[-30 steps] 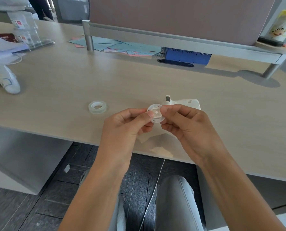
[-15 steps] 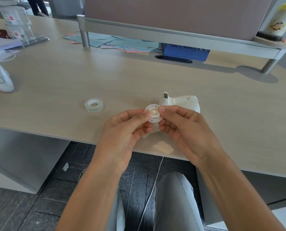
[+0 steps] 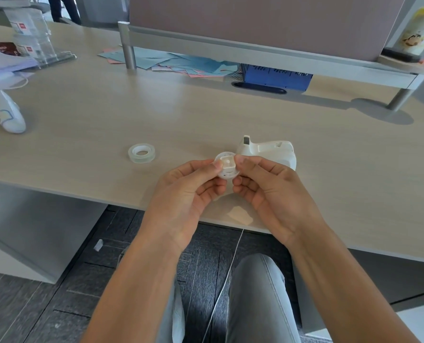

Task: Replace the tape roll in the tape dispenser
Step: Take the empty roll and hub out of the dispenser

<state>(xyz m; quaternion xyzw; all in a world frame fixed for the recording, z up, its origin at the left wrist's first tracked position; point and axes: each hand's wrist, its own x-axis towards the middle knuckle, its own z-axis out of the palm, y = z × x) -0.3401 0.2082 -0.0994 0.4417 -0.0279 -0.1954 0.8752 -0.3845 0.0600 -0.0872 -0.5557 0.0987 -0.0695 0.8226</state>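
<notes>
White plastic, the hub point(image 3: 227, 167) sits pinched at its rim between the fingers of my left hand point(image 3: 185, 191) and right hand point(image 3: 271, 191), just in front of the dispenser point(image 3: 267, 152) on the tabletop point(image 3: 82, 125). It looks light, stiff and easily dropped. The roll point(image 3: 141, 153) lies apart to the left, best taken by its outer edge.

Head camera looks down, near, over desk point(image 3: 82, 134).
</notes>
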